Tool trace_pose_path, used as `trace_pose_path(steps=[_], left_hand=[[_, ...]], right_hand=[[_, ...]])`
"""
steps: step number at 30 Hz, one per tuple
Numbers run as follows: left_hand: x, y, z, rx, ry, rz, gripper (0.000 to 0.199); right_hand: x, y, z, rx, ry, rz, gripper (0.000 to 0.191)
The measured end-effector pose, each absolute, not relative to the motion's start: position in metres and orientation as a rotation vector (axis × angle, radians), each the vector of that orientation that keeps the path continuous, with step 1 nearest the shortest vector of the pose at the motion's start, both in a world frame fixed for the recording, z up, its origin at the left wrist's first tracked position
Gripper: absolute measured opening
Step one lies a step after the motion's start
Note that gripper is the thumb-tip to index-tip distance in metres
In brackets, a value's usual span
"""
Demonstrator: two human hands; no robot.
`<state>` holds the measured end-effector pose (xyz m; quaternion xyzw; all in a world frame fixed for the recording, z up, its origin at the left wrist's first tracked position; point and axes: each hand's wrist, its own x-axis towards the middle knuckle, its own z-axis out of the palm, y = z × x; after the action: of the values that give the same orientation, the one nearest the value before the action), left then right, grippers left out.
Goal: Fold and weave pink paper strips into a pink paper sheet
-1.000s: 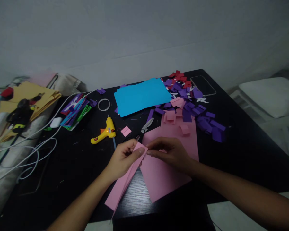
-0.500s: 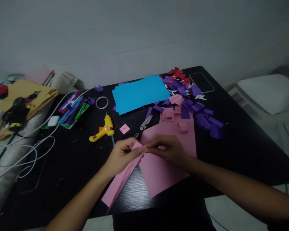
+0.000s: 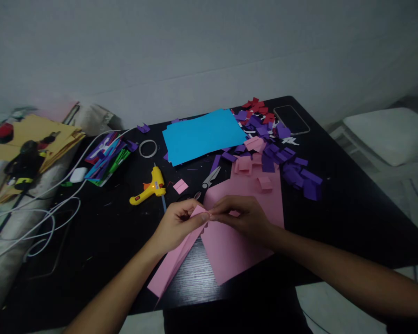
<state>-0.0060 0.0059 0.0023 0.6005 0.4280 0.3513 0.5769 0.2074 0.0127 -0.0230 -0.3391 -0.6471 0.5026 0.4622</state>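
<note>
A folded pink paper strip (image 3: 172, 269) slants from the table's front edge up to my fingers. My left hand (image 3: 177, 225) is closed on its upper end, thumb on top. Fingertips of my right hand (image 3: 242, 215) pinch the same end at its corner, touching my left thumb. Under my right hand lies a large pink sheet (image 3: 230, 255), with small folded pink pieces (image 3: 244, 165) on its far part. Scissors (image 3: 211, 177) lie just beyond my hands, their handles partly hidden. A small pink square (image 3: 180, 186) is beside them.
A yellow glue gun (image 3: 149, 188) lies left of the scissors. Blue sheets (image 3: 204, 137) are at the back, near purple pieces (image 3: 294, 174), red pieces (image 3: 259, 109) and a phone (image 3: 291, 118). At the left are a tape ring (image 3: 148, 148), white cables (image 3: 52, 215) and coloured strips (image 3: 107, 157).
</note>
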Motion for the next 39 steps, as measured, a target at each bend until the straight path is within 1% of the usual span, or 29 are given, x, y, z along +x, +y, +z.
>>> trace_pose_path(steps=[15,23,33,36,39], left_hand=[[-0.0084,0.0079,-0.0008,1.416,1.025,0.812,0.025],[-0.008,0.0076,-0.0017,1.42,1.062,0.854,0.025],[-0.0078,0.008,-0.0021,1.401,1.058,0.828,0.023],[-0.0083,0.0085,-0.0026,1.402,1.073,0.825,0.023],[-0.0083,0.0091,-0.0034,1.4,1.101,0.82,0.026]], right_hand=[[0.2071,0.0138,-0.025,-0.838,-1.628,1.248,0.014],[0.2072,0.0161,-0.0251,-0.903,-1.642,1.252,0.011],[0.2073,0.0163,-0.0231,-0.931,-1.623,1.302,0.018],[0.2063,0.0163,-0.0229,-0.96,-1.585,1.381,0.018],[0.2048,0.0165,-0.0222,-0.95,-1.493,1.567,0.023]])
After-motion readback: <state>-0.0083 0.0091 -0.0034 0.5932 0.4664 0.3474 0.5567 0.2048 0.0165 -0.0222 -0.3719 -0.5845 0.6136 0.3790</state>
